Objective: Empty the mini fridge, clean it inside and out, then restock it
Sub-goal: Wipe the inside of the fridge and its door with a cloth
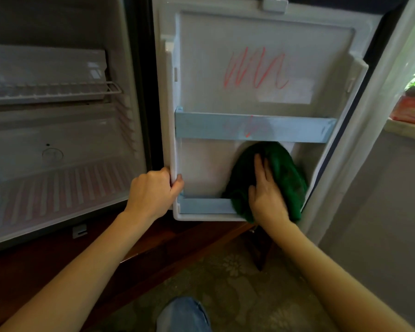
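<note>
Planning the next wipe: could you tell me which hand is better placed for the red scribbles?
Probably right: the right hand presses the green cloth below the red scribbles; the left hand grips the door edge.

Both bare arms reach forward, the left from 7 o'clock, the right from 5 o'clock. The left hand [153, 192] curls round the door edge [171, 104]. The right hand [266, 188] presses flat on the green cloth [288, 173], fingers straight toward 12 o'clock.
</note>
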`<action>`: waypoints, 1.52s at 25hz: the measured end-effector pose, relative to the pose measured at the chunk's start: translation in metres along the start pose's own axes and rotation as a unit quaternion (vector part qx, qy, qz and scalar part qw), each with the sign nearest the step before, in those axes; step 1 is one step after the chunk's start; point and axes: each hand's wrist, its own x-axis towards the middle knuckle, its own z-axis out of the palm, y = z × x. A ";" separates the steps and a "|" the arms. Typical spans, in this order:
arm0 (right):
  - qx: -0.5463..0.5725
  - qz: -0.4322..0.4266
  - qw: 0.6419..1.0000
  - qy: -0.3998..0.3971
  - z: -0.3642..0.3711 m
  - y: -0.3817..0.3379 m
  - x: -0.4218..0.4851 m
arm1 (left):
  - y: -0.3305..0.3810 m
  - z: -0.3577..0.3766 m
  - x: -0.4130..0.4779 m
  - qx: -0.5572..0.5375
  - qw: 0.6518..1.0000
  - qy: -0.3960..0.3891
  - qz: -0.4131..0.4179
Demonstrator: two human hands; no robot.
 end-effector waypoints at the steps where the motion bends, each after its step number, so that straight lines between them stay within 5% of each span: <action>1: 0.014 0.001 0.998 0.058 0.003 0.000 -0.003 | 0.001 0.000 0.000 0.001 1.000 0.000 0.000; 4: 0.088 0.074 0.982 0.148 0.013 -0.007 -0.001 | 0.003 0.002 0.000 -0.008 1.000 0.002 0.001; 8: 0.181 0.052 0.967 0.171 0.013 0.003 0.004 | 0.005 0.005 0.001 -0.009 1.000 0.011 -0.001; 13: 0.116 0.043 0.976 0.180 0.030 -0.016 0.001 | 0.002 0.008 0.001 -0.023 1.000 0.009 -0.002; 19: 0.074 -0.149 0.981 0.097 0.054 -0.044 0.004 | -0.001 0.010 0.003 -0.023 1.000 0.011 -0.002; 24: 0.138 0.103 0.951 0.258 0.027 0.000 -0.001 | -0.002 0.007 0.002 -0.020 1.000 0.002 -0.001; 26: 0.156 0.162 0.942 0.248 0.038 -0.026 0.004 | -0.002 0.007 0.003 -0.020 1.000 0.003 0.004; 29: 0.081 -0.002 0.983 0.167 0.069 -0.078 0.004 | -0.003 0.009 0.005 -0.015 1.000 0.002 0.007; 32: 0.067 -0.117 0.982 0.134 0.069 -0.069 0.005 | -0.005 0.010 0.005 -0.014 1.000 0.009 0.005; 35: 0.107 0.058 0.976 0.180 0.033 -0.021 0.002 | -0.004 0.010 0.003 -0.023 1.000 0.009 0.010; 38: 0.187 0.247 0.907 0.286 0.007 -0.007 0.018 | -0.002 0.009 0.003 -0.023 1.000 0.016 0.010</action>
